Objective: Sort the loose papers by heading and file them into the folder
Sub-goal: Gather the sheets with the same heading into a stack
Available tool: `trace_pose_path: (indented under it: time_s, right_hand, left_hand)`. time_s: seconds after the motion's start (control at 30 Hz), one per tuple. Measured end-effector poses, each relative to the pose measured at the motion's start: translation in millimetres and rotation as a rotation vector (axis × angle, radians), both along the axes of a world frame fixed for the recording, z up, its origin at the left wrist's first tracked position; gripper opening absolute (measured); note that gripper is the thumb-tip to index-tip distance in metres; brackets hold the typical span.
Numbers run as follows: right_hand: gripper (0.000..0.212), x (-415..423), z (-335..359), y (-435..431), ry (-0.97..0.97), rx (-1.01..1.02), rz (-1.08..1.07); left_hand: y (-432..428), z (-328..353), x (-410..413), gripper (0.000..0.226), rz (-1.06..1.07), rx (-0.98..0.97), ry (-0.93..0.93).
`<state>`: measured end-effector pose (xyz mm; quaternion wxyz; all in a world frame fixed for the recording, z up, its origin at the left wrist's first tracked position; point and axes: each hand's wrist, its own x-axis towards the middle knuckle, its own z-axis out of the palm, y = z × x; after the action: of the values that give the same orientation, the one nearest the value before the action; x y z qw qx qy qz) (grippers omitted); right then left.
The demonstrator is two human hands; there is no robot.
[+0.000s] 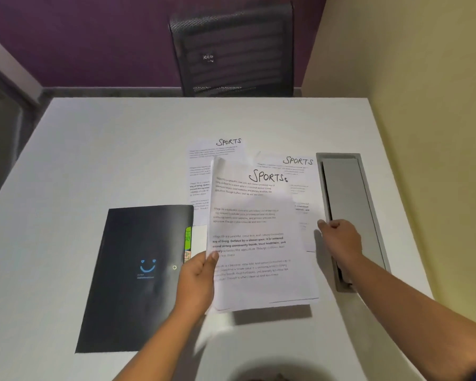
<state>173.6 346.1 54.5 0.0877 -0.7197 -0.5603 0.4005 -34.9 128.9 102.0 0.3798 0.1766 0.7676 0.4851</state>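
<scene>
The black folder [138,270] lies closed on the tabletop [94,147], so filing looks unstarted. Beside it, the left grip [197,276] pinches a raised SPORTS stack [259,237]. Two loose sheets remain: the far sheet [204,171] and the right sheet [300,174]. The right grip [338,237] curls at the latter's edge; whether it holds it, I cannot tell.

A closed black folder [138,276] with a blue smile mark lies flat, coloured tabs poking from its right edge. Just right of it, a printed page [259,237] headed SPORTS is raised off the table, overlapping two flat SPORTS sheets [204,171] behind it.
</scene>
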Motion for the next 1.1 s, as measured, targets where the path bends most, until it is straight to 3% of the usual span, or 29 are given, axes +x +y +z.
trace_pose_path:
  time_s: [0.1, 0.23, 0.3, 0.37, 0.47, 0.63, 0.7, 0.83, 1.1]
  right_hand:
    - [0.068, -18, -11, 11, -0.149, -0.023, 0.056]
    - [0.072, -37, -20, 15, -0.320, -0.040, 0.101]
    - [0.062, -40, -23, 20, -0.272, -0.103, 0.078]
    - [0.037, -36, -26, 24, -0.214, -0.119, 0.067]
    - [0.018, -23, -22, 24, -0.159, 0.000, 0.017]
    - [0.010, 10, 12, 21, 0.132, 0.257, -0.198]
    - [0.016, 24, 29, 16, 0.262, 0.305, -0.276]
    - [0.018, 33, 58, -11, 0.486, 0.183, -0.294]
    - [0.006, -5, 59, -74, 0.566, -0.030, -0.094]
  left_hand:
    - [2, -7, -12, 0.031, 0.014, -0.039, -0.020]
    - [6, -19, -25, 0.028, 0.062, -0.052, -0.056]
    - [12, -20, -28, 0.027, 0.084, -0.049, -0.095]
    - [16, -21, -32, 0.026, 0.092, -0.051, -0.113]
    - [18, -25, -39, 0.025, 0.117, -0.041, -0.125]
    - [13, -31, -47, 0.024, 0.176, -0.030, -0.147]
    - [11, -33, -47, 0.024, 0.189, -0.036, -0.144]
    - [12, -33, -36, 0.024, 0.189, -0.033, -0.146]
    - [22, -19, -3, 0.022, 0.177, 0.066, -0.311]
